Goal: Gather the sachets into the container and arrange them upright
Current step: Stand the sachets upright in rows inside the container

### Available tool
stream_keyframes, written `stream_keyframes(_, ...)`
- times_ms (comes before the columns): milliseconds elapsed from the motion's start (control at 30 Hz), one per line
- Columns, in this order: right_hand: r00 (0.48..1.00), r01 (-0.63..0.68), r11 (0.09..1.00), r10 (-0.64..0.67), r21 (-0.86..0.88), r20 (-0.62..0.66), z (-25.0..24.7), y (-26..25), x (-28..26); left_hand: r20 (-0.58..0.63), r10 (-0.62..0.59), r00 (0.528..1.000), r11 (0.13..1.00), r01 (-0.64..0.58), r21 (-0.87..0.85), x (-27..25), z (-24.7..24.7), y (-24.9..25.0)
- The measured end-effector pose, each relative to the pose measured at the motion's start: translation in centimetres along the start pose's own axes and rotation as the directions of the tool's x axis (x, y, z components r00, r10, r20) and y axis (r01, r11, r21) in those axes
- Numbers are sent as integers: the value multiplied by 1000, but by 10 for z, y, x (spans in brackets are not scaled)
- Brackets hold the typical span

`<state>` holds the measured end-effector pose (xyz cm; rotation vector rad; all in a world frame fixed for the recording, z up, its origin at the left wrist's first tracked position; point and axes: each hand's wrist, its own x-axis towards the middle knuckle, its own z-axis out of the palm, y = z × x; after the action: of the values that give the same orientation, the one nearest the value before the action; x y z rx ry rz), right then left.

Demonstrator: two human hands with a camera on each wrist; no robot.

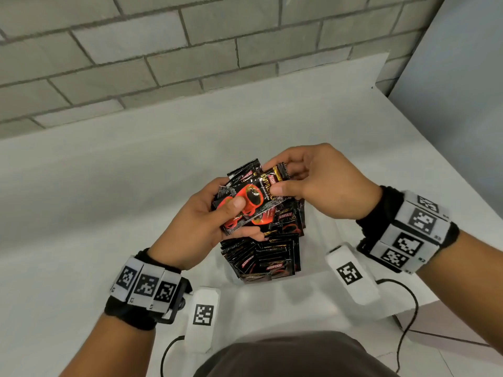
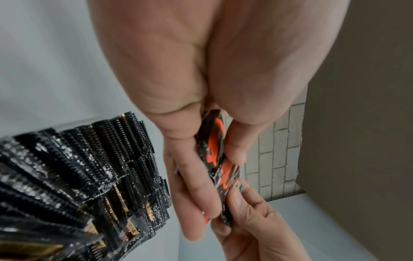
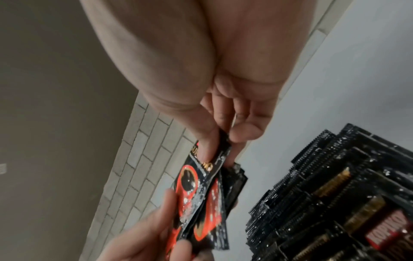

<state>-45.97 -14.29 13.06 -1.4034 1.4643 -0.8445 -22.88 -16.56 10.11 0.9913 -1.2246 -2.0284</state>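
Sachets held by both hands over the container

Head view: a bunch of sachets (image 1: pixel 251 202) is grasped by the left hand (image 1: pixel 201 227) and pinched by the right hand (image 1: pixel 324 183), above upright sachets in the container (image 1: pixel 318 232) on the bench (image 1: pixel 109 186). Wrist views: the same grasps are shown.

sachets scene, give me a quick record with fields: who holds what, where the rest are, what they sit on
left hand: left hand grips the lower end of a small bunch of sachets
right hand: right hand pinches the upper end of the same bunch
held bunch: black and red, lifted above the pack
packed sachets: packed sachets stand on edge in rows below the hands
container: walls not clearly visible
surface: white table
backdrop: grey brick wall
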Motion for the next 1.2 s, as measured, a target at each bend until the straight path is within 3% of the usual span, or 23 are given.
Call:
stream_keyframes(233, 997, -60, 982, 67, 177, -33, -22, 4, -3, -86, 38, 996, 998, -34, 47, 2, -9, -2)
stream_keyframes(367, 984, -52, 985, 22, -164, -177, -40, 11, -6, -174, 73, 982, 994, -58, 94, 4, -19, -2)
stream_keyframes(467, 995, -89, 936, 72, -342, -63, -43, 18, -10, -195, 85, 977, 991, -63, 120, 3, -27, 0)
stream_keyframes(567, 997, -50, 792, 72, -608, 12, -33, 33, -7, -200, 86, 976, 990, -61, 130, 2, -30, 1)
stream_keyframes(767, 989, 33, 697, 80, -716, 124, -2, 57, 7, -173, 76, 982, 985, -47, 167, 2, -25, 0)
stream_keyframes(1000, 989, 56, 588, 76, -807, 125, 9, 68, 20, -153, 53, 987, 984, -26, 175, 0, -24, -1)
stream_keyframes(1200, 997, 12, 709, 43, -705, 60, -6, 55, 16, -133, 27, 991, 986, -4, 166, 1, -21, -4)
